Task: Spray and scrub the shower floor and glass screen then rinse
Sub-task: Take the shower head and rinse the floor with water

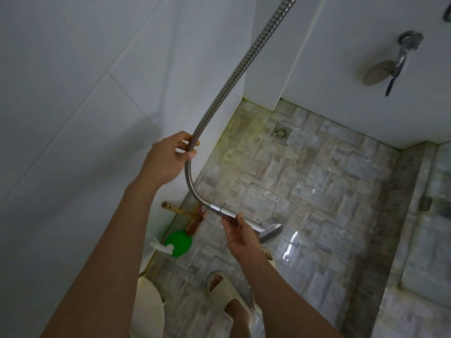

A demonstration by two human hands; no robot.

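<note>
My right hand (240, 236) grips the chrome handle of the hand shower (264, 229), whose head points down at the wet tiled shower floor (317, 181). My left hand (168, 157) pinches the ribbed metal hose (234, 76) higher up, where it bends down toward the handle. A green spray bottle (177, 243) with a white trigger stands by the left wall. A wooden-handled scrub brush (189, 215) lies on the floor beside the bottle. The glass screen (436, 191) shows at the right edge.
A square floor drain (281, 132) sits near the far corner. A tap fitting with a round disc (390, 67) sticks out of the white back wall. My feet in cream slippers (227, 291) stand on the tiles. A raised stone kerb (400, 215) borders the floor at right.
</note>
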